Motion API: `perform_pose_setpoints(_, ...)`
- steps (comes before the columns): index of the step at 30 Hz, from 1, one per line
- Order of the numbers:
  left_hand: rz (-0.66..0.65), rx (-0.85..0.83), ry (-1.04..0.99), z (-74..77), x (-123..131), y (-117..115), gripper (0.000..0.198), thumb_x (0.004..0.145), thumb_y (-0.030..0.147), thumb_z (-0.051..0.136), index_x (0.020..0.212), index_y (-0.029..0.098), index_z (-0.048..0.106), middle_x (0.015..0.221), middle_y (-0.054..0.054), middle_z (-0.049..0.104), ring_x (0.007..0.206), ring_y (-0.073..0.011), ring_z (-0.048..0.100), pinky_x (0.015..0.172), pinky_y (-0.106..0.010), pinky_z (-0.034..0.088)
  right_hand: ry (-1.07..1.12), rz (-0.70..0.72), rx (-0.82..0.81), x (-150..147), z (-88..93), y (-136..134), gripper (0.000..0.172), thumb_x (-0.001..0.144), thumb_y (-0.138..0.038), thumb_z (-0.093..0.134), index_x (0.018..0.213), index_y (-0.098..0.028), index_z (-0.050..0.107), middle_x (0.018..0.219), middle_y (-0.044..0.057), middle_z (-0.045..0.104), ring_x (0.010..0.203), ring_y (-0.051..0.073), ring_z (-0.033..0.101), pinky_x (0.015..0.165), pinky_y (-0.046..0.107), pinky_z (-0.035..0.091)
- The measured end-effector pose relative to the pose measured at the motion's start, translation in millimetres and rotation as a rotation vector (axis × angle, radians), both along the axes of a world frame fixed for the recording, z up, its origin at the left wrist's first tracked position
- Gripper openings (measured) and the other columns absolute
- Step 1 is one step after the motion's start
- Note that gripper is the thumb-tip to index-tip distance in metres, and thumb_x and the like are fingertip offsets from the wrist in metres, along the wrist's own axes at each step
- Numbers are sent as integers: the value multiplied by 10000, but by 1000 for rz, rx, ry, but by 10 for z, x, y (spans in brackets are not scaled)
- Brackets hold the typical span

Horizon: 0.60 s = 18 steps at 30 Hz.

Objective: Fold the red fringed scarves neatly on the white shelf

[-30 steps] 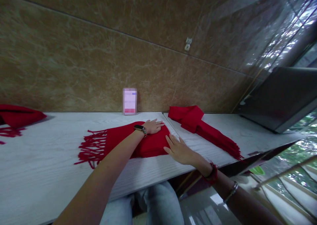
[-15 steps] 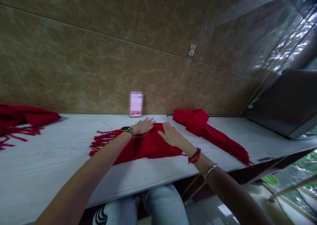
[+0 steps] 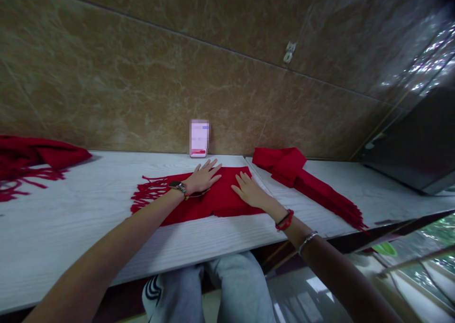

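A folded red scarf (image 3: 213, 204) with a fringe at its left end lies on the white wooden table (image 3: 71, 218) in front of me. My left hand (image 3: 203, 177) rests flat on its far left part, fingers spread, a watch on the wrist. My right hand (image 3: 249, 190) lies flat on the scarf's right part, fingers stretched out, with a red band and a metal bracelet on that arm. Neither hand holds anything.
A second red scarf (image 3: 305, 180) lies folded to the right, running toward the table's right edge. A third red scarf (image 3: 31, 159) is at the far left. A small card (image 3: 199, 138) leans on the brown marble wall. My knees show below the table's near edge.
My right hand has moved from the scarf's near right corner onto its top, beside my left hand. The left hand has shifted slightly along the scarf. The camera has tilted and shifted a little.
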<state>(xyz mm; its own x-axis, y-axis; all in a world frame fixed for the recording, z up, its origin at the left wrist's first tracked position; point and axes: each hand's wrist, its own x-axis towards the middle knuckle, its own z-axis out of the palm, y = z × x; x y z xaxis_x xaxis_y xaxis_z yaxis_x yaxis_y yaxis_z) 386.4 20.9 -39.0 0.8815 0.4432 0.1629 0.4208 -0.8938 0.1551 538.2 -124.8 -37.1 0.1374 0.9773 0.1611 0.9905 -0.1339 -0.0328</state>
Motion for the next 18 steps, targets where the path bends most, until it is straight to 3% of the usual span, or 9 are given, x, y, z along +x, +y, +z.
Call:
perform_pose_setpoints(2, 0, 37, -43, 38, -221, -115, 535, 928, 452, 271, 1397, 194, 256, 1491, -118, 146, 1358, -264, 126, 1071, -457, 166, 41, 100, -2, -59, 117, -11, 577, 923, -399, 327, 1342, -3, 349, 1421, 227, 288, 1334, 293, 210, 1068, 480, 220)
perform_pose_setpoints(4, -63, 85, -73, 82, -446, -274, 542, 902, 471, 344, 1350, 167, 333, 1427, -144, 279, 1305, -246, 269, 1052, -369, 247, 80, 247, 0, -114, 219, -41, 568, 915, -409, 343, 1350, -44, 355, 1424, 186, 307, 1333, 256, 230, 1076, 448, 229)
perform_pose_setpoints(6, -126, 104, -70, 130, -615, -451, 519, 862, 500, 419, 1244, 148, 438, 1262, -136, 452, 1132, -231, 468, 947, -323, 378, 99, 370, -26, -143, 282, -96, 542, 901, -389, 389, 1340, -71, 384, 1406, 161, 353, 1320, 231, 271, 1076, 417, 254)
perform_pose_setpoints(8, -181, 131, -20, 170, -692, -612, 497, 809, 532, 490, 1113, 139, 505, 1100, -113, 534, 950, -229, 556, 807, -320, 458, 92, 441, -65, -141, 305, -176, 503, 883, -347, 437, 1313, -86, 432, 1382, 150, 394, 1300, 224, 317, 1071, 397, 275)
perform_pose_setpoints(13, -218, 208, 61, 188, -643, -829, 260, 806, 309, 529, 1004, 142, 512, 974, -97, 582, 875, -235, 579, 717, -322, 476, 72, 491, -99, -78, 286, -397, 426, 870, -288, 474, 1273, -150, 493, 1335, 109, 469, 1235, 209, 422, 1037, 367, 346)
perform_pose_setpoints(18, -159, 251, 80, 178, -632, -865, 194, 803, 153, 477, 992, 145, 522, 911, -92, 604, 838, -228, 599, 677, -319, 481, 33, 506, -86, -53, 292, -475, 404, 857, -218, 482, 1243, -107, 518, 1300, 130, 502, 1206, 210, 458, 1022, 344, 370)
